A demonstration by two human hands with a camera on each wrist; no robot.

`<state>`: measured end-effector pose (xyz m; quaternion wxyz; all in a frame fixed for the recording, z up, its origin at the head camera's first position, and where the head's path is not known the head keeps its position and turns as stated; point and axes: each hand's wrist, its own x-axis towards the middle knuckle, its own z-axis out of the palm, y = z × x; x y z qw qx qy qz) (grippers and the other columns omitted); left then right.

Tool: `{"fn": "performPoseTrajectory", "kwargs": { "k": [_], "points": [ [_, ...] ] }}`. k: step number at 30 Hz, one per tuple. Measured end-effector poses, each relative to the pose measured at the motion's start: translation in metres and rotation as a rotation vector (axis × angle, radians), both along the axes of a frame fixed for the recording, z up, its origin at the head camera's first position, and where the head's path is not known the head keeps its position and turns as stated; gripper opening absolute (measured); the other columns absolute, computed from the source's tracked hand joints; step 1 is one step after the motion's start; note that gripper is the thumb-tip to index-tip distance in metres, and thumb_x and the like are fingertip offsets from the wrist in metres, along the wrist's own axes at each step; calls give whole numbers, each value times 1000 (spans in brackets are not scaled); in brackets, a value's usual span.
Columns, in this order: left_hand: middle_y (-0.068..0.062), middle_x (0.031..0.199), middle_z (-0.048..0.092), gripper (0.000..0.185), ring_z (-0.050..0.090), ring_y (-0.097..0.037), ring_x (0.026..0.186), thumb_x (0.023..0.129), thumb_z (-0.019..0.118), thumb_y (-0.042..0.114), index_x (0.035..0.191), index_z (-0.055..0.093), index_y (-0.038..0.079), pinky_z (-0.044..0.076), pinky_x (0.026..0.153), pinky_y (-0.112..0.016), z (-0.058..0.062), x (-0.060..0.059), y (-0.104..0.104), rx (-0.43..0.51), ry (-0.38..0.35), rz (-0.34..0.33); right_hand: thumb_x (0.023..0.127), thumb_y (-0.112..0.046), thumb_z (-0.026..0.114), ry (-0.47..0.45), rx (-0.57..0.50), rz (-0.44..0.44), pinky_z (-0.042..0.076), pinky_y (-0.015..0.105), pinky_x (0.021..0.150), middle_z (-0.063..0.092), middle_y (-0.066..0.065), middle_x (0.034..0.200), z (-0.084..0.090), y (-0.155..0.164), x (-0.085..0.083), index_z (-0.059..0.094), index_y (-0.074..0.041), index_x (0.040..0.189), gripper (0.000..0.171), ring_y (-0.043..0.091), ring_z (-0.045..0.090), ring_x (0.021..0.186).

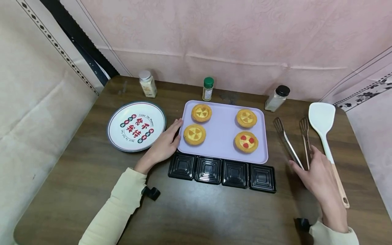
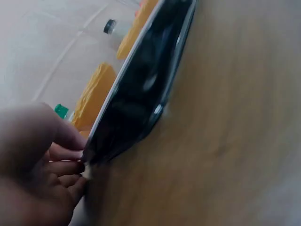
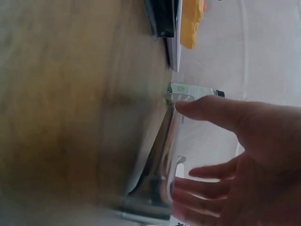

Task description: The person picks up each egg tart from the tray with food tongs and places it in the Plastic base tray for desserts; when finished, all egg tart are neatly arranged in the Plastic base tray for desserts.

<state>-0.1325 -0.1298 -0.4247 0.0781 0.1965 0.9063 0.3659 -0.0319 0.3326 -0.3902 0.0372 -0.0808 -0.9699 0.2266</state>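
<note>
Tarts, four: all on tray (image 1: 222, 136), mid-table toward the back edge. Tart (image 1: 201, 112) and tart (image 1: 194, 134) along the tray's left side, tart (image 1: 246, 117) and red-dotted tart (image 1: 246, 141) along its right. Four black cups (image 1: 222, 172) in a row, touching the tray's front edge, each holding nothing. Plate (image 1: 136, 126) at the table's left, bare but for print. Three jars along the back edge: silver-lidded (image 1: 147, 83), green-lidded (image 1: 208, 88), black-lidded (image 1: 277, 98). Left hand (image 1: 164, 143) flat against the tray's left edge, fingers straight and together, gripping nothing. Right hand (image 1: 318, 176) near the right edge, fingers spread and relaxed, touching tongs (image 1: 291, 141) at the handle end, not closed round them. Spatula (image 1: 324, 136) just right of the tongs.
</note>
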Motion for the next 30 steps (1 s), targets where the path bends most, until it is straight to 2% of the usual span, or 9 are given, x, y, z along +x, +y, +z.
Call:
{"fn": "performPoseTrajectory", "kwargs": {
  "k": [4,7,12,17,21,23,25,28,30],
  "points": [
    [-8,161,19,56,14,-20,147,104,43,13,156,23,6,17,117,-43,-6,3,1,5,50,4,89,-31,72,-46,12,-40,40,58,70,49,37,106,-4,5,0,39,20,129,73,50,50,91],
    [-7,162,18,57,13,-19,147,104,43,14,156,23,8,17,117,-43,-7,3,1,5,59,6,89,-33,71,-70,31,-46,41,57,67,51,38,103,-7,9,0,43,21,125,70,50,52,88],
    [-6,162,18,56,14,-19,147,104,42,14,156,23,8,17,117,-43,-9,3,0,9,67,12,92,-32,68,-89,35,-57,39,62,76,46,41,109,-12,12,-1,41,21,131,71,55,47,98],
    [-8,161,20,56,14,-21,147,103,43,12,156,24,6,17,117,-41,-12,5,1,16,91,21,95,-24,65,-28,-22,-92,33,63,82,42,40,116,-8,9,5,38,18,136,65,54,40,109],
    [-8,161,21,56,15,-20,147,103,43,12,156,24,6,18,117,-41,-15,7,3,21,112,27,94,-19,65,81,-77,-105,31,63,84,43,34,121,9,2,13,34,12,144,66,51,38,117],
    [-7,161,22,56,16,-20,147,103,43,12,155,25,6,19,116,-41,-16,7,3,24,127,34,92,-18,69,160,-75,-77,34,54,80,45,30,122,21,-5,15,35,6,147,68,44,42,112],
    [-7,160,23,55,17,-20,147,103,43,12,155,26,6,19,116,-41,-17,7,3,26,141,42,89,-19,73,241,-69,-25,34,44,75,48,25,118,35,-17,12,40,-2,148,70,34,46,100],
    [-7,160,25,55,19,-20,146,103,44,12,155,28,6,20,116,-42,-19,7,3,27,172,60,85,-20,78,335,-67,117,29,31,65,55,14,111,52,-41,2,47,-16,147,69,18,42,80],
    [-8,159,27,54,20,-20,146,103,44,12,154,29,5,21,115,-42,-21,8,3,31,191,69,85,-20,79,369,-75,226,32,28,61,62,7,106,59,-59,-8,51,-20,145,66,14,44,72]
  ]
}}
